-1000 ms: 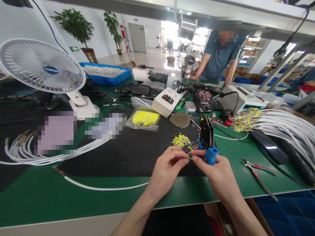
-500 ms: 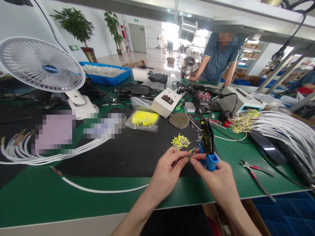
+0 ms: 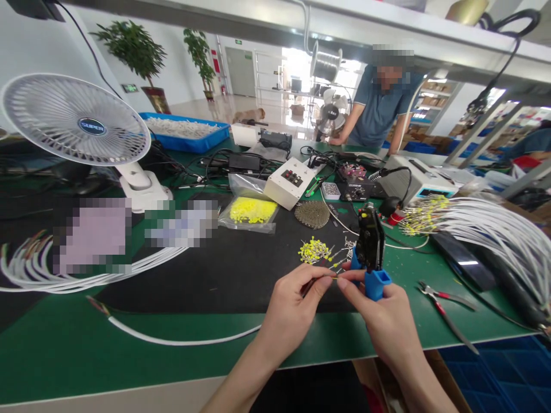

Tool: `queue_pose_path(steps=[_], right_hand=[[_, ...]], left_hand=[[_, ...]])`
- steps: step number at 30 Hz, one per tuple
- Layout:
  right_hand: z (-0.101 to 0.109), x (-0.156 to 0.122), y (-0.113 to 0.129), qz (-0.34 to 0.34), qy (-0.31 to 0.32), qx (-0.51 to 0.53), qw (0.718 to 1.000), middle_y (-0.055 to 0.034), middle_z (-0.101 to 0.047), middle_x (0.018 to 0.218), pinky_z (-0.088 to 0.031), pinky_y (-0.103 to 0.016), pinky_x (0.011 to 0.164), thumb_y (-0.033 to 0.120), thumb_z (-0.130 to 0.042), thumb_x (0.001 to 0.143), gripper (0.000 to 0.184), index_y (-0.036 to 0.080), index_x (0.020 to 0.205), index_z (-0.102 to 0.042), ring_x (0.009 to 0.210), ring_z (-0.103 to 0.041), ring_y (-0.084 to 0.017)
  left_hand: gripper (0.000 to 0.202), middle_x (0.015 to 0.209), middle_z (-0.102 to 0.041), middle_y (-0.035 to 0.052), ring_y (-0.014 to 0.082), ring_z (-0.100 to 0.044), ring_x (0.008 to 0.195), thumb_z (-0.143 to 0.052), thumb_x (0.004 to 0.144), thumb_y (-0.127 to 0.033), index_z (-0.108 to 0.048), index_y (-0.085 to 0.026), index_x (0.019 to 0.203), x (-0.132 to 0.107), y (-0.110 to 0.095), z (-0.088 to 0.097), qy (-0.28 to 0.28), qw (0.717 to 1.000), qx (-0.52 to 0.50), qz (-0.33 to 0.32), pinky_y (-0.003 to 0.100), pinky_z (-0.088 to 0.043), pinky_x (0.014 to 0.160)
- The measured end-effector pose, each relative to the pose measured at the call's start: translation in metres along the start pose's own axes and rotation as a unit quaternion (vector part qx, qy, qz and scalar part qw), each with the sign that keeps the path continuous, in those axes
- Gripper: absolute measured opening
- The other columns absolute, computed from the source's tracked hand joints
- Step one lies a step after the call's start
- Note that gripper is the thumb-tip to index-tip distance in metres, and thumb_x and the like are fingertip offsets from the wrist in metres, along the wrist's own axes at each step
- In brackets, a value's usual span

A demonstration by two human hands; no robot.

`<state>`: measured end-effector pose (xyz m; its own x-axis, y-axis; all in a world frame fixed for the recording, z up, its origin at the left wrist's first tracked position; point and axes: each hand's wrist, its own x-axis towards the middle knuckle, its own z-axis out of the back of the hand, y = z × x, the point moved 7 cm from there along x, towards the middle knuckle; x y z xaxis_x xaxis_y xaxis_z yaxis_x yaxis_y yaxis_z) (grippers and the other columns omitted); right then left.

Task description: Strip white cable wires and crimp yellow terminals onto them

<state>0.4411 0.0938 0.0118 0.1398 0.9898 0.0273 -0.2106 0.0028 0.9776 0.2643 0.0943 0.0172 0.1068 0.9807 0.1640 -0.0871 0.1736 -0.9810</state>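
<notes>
My left hand (image 3: 293, 304) is closed, with thumb and index finger pinching thin wires at the end of a white cable (image 3: 185, 341). The cable runs out to the left from under that hand, and its other end shows bare coloured wires. Crimping pliers (image 3: 371, 241) with blue handles stand jaws-up in my right hand (image 3: 390, 312). My right thumb and index fingertips also meet the left fingertips at the wire end. Just beyond the fingers lies a pile of yellow-collared terminals (image 3: 314, 250); loose metal pins (image 3: 349, 248) are partly hidden behind the pliers.
Red-handled cutters (image 3: 445, 310) lie right, near a bundle of finished white cables (image 3: 495, 229). Behind the black mat (image 3: 193, 292) are a bag of yellow sleeves (image 3: 252, 210), a white switch box (image 3: 290, 182) and a fan (image 3: 77, 120). Another person (image 3: 379, 109) leans on the bench's far side.
The pliers and my right hand have shifted slightly right, and the pliers lean a bit differently. The fingertips of both hands still meet at the wire. The camera view has tilted a little.
</notes>
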Motion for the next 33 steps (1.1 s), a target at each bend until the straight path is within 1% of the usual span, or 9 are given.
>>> queue_pose_path(steps=[2,4,8,10,11,15,20,26,33], right_hand=[[-0.001,-0.002,0.001,-0.004,0.004,0.005,1.0,-0.0086,-0.076,0.115,-0.048,-0.045,0.101,0.051,-0.083,0.079,0.031,0.022,0.089,-0.08,0.11,-0.069,-0.031],[-0.001,-0.005,0.002,-0.011,0.013,0.012,1.0,-0.0096,-0.076,0.114,-0.048,-0.044,0.1,0.054,-0.081,0.08,0.034,0.02,0.086,-0.079,0.109,-0.069,-0.031],[-0.002,-0.016,0.0,-0.041,0.04,0.026,0.998,-0.0105,-0.078,0.096,-0.053,-0.038,0.083,0.062,-0.073,0.085,0.047,0.016,0.096,-0.079,0.092,-0.071,-0.028],[-0.001,-0.023,-0.003,-0.054,0.047,0.022,0.997,-0.0094,-0.078,0.091,-0.051,-0.035,0.078,0.063,-0.072,0.085,0.05,0.016,0.101,-0.079,0.086,-0.07,-0.026],[-0.001,-0.026,-0.005,-0.057,0.051,0.015,0.997,-0.009,-0.078,0.092,-0.051,-0.034,0.079,0.062,-0.072,0.086,0.049,0.016,0.101,-0.078,0.087,-0.069,-0.026],[-0.004,-0.036,-0.005,-0.044,0.083,-0.016,0.995,-0.0075,-0.077,0.098,-0.048,-0.033,0.086,0.059,-0.069,0.09,0.046,0.016,0.103,-0.075,0.094,-0.067,-0.026],[-0.007,-0.042,0.003,-0.031,0.077,-0.017,0.996,-0.0057,-0.075,0.093,-0.046,-0.03,0.081,0.058,-0.069,0.089,0.043,0.016,0.097,-0.074,0.087,-0.064,-0.023],[-0.008,-0.043,0.008,-0.011,0.075,-0.022,0.997,-0.0048,-0.075,0.093,-0.046,-0.029,0.081,0.056,-0.069,0.09,0.04,0.017,0.097,-0.072,0.086,-0.064,-0.022],[-0.01,-0.043,0.008,0.015,0.097,-0.059,0.993,-0.0042,-0.074,0.095,-0.046,-0.028,0.078,0.053,-0.065,0.094,0.036,0.018,0.098,-0.069,0.088,-0.063,-0.021]], left_hand=[[0.016,0.097,-0.073,-0.0024,0.0106,-0.067,0.089,-0.064,0.099,-0.035,-0.077,-0.027,0.101,0.0,-0.006,0.002,-0.018,1.0,0.011,-0.02,0.018,-0.049,0.079],[0.014,0.097,-0.073,-0.0026,0.0104,-0.067,0.089,-0.064,0.099,-0.033,-0.076,-0.026,0.1,0.0,-0.013,0.006,-0.049,0.998,0.017,-0.04,0.018,-0.049,0.078],[0.01,0.099,-0.073,-0.0037,0.0098,-0.067,0.091,-0.066,0.098,-0.03,-0.076,-0.028,0.101,0.0,-0.034,0.019,-0.141,0.985,0.027,-0.094,0.018,-0.05,0.081],[0.009,0.097,-0.073,-0.0039,0.01,-0.067,0.089,-0.067,0.097,-0.029,-0.076,-0.028,0.1,0.001,-0.044,0.022,-0.169,0.979,0.027,-0.114,0.018,-0.05,0.08],[0.009,0.097,-0.073,-0.0037,0.0103,-0.067,0.088,-0.068,0.097,-0.028,-0.075,-0.028,0.101,0.002,-0.048,0.022,-0.175,0.977,0.029,-0.122,0.019,-0.05,0.079],[0.01,0.098,-0.071,-0.0019,0.0115,-0.066,0.089,-0.067,0.097,-0.026,-0.075,-0.027,0.102,0.005,-0.06,0.016,-0.163,0.974,0.042,-0.151,0.021,-0.052,0.08],[0.01,0.098,-0.07,-0.0002,0.012,-0.065,0.089,-0.065,0.097,-0.024,-0.073,-0.025,0.103,0.001,-0.06,0.014,-0.169,0.972,0.046,-0.157,0.022,-0.052,0.08],[0.009,0.095,-0.069,-0.0013,0.0108,-0.064,0.086,-0.066,0.097,-0.022,-0.073,-0.025,0.102,-0.002,-0.061,0.017,-0.172,0.971,0.049,-0.161,0.02,-0.052,0.077],[0.01,0.096,-0.069,-0.0007,0.0113,-0.064,0.086,-0.066,0.096,-0.022,-0.073,-0.025,0.103,-0.005,-0.06,0.019,-0.178,0.969,0.051,-0.163,0.021,-0.052,0.077]])
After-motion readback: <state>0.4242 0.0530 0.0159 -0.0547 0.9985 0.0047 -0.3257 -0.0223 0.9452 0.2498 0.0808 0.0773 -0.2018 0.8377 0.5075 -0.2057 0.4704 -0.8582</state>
